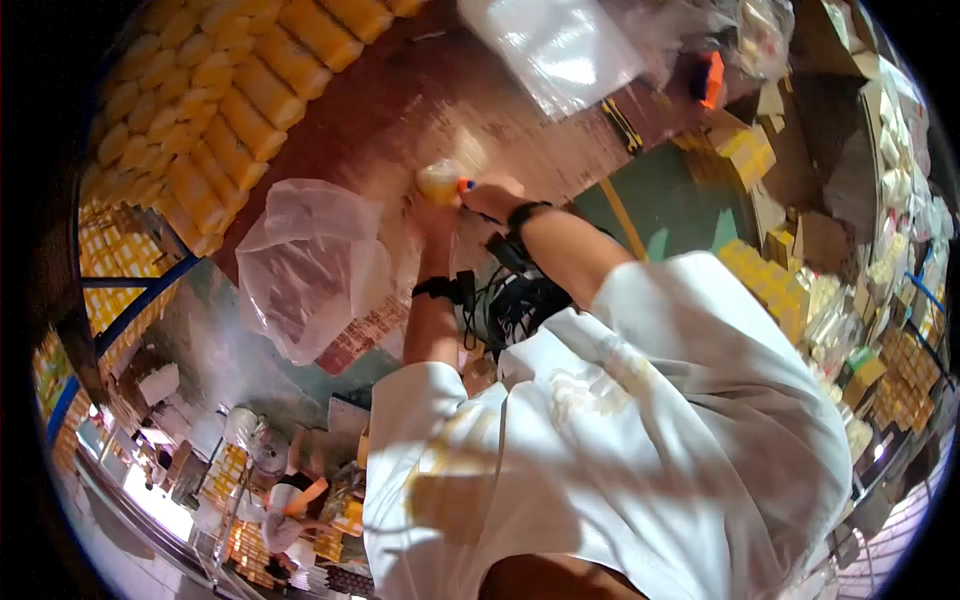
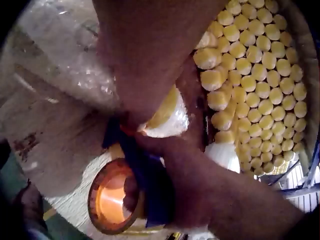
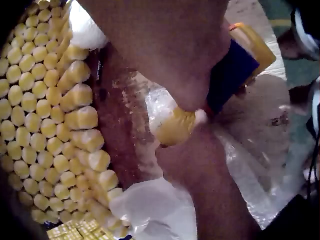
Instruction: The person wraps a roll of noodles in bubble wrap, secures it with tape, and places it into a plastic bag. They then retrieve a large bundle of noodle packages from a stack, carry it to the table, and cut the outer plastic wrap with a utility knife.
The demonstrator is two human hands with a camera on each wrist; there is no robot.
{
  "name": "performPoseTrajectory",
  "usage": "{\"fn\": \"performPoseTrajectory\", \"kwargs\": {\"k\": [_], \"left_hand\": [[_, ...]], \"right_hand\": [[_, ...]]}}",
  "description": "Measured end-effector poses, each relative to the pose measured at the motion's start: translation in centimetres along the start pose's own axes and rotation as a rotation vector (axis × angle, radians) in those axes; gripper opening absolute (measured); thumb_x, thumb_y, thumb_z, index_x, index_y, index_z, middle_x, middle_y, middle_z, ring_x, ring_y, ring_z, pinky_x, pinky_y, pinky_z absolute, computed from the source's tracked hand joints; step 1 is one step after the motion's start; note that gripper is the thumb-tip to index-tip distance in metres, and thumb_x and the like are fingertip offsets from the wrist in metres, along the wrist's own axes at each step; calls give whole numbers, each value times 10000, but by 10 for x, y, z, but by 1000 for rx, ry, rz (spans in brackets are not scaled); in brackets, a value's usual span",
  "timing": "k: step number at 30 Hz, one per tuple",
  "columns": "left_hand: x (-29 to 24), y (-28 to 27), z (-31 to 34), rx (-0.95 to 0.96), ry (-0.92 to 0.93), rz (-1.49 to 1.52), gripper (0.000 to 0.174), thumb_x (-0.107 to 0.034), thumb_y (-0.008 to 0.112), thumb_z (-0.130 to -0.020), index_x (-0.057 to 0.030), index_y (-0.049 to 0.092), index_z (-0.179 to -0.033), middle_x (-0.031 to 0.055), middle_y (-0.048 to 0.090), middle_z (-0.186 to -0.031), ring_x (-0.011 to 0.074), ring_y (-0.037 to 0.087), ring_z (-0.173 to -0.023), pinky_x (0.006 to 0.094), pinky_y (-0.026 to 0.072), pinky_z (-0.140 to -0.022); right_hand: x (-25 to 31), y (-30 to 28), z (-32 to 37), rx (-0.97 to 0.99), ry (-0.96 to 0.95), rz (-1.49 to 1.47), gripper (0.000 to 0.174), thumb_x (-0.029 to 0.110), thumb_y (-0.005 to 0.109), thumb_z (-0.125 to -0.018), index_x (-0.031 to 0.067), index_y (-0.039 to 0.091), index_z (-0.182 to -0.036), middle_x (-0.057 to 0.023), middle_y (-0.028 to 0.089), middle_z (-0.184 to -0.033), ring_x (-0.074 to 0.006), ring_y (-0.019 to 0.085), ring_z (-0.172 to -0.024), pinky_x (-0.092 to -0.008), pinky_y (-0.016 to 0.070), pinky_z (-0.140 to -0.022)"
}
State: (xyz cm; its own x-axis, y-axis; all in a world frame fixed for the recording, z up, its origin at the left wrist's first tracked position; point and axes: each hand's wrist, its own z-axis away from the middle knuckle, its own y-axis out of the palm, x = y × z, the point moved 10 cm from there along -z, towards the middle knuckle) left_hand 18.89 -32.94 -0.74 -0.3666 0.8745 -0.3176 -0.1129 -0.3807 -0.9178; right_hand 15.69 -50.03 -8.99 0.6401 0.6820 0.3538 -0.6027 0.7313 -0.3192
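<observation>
Both hands meet over the brown work surface [image 1: 370, 120], around a small clear plastic bag with yellow contents [image 3: 172, 127]. My left hand [image 1: 432, 222] pinches the bag's gathered neck, its fingers partly hidden in the left wrist view. My right hand [image 1: 496, 196] grips a tape dispenser [image 2: 150, 180] with a blue body and an orange-centred roll, held right beside that neck. In the right wrist view the blue body [image 3: 232, 75] sticks out past the right hand, and the bag's filled end points away from the dispenser.
Stacked rows of yellow packs [image 1: 240, 120] rise at the far left. A large crumpled clear bag [image 1: 310, 265] lies left of the hands. Flat plastic bags [image 1: 555, 50], a yellow-and-black tool [image 1: 622, 125] and an orange object [image 1: 711, 80] lie beyond. Cardboard boxes [image 1: 745, 155] stand at the right.
</observation>
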Motion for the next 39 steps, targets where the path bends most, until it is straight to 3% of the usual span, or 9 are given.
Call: {"fn": "performPoseTrajectory", "kwargs": {"k": [4,8,11,13,20,24,27,35,39], "left_hand": [[-7,11,9,-153,228,18,860,-430,923,-568,0,580,-1228,196,669,-1107,377,651,-1041,467,530,-889],[22,43,-22,195,103,748,780,-297,948,-596,17,596,-1217,157,684,-1141,279,669,-1016,403,530,-878],[-8,41,-45,358,177,754,686,-284,931,-644,18,624,-1178,139,694,-1116,232,665,-1010,377,532,-869],[-50,17,-55,413,130,551,663,-325,905,-701,9,634,-1206,136,716,-1096,240,684,-983,383,543,-860],[-58,2,-25,-39,213,240,759,-361,838,-725,-67,518,-1347,185,616,-1211,378,599,-1093,490,478,-944],[-15,-13,53,-370,395,50,616,-279,800,-732,-129,572,-1284,139,535,-1312,358,525,-1192,511,415,-1004],[-3,0,70,-354,378,47,467,-230,756,-730,-126,637,-1170,103,579,-1244,316,543,-1150,495,419,-977],[-7,17,103,-303,449,-3,190,-175,686,-743,-111,660,-920,79,598,-1052,304,561,-1071,460,461,-910],[14,5,126,-258,443,253,265,-179,728,-746,-97,626,-976,114,584,-1085,342,556,-1091,476,452,-922]], "right_hand": [[12,-8,36,-49,47,-108,510,527,567,-911,42,712,-844,-101,692,-719,-220,661,-600,-399,509,-544],[2,-35,46,22,90,-131,460,496,579,-923,62,705,-838,-59,696,-724,-174,663,-600,-353,530,-559],[11,-94,93,131,-50,-245,536,537,572,-930,32,682,-788,-58,658,-656,-153,621,-528,-324,501,-507],[-40,-105,41,-31,-4,-95,667,665,593,-894,14,726,-843,-105,698,-738,-175,692,-646,-372,536,-577],[-56,-121,49,163,-368,-399,676,652,606,-907,-16,704,-877,-88,695,-722,-171,690,-634,-317,560,-578],[-33,-92,50,246,-231,-437,658,632,591,-927,-19,679,-904,-91,693,-725,-165,692,-619,-313,561,-556],[-3,-72,57,253,-215,-247,557,560,545,-982,37,704,-873,-41,675,-721,-134,643,-588,-286,511,-541],[73,-14,51,93,-253,237,740,666,569,-878,-53,717,-787,-153,711,-675,-232,719,-592,-319,564,-554],[61,-1,52,173,-136,305,707,692,562,-850,9,740,-891,-154,739,-823,-249,736,-767,-381,566,-726]]}}
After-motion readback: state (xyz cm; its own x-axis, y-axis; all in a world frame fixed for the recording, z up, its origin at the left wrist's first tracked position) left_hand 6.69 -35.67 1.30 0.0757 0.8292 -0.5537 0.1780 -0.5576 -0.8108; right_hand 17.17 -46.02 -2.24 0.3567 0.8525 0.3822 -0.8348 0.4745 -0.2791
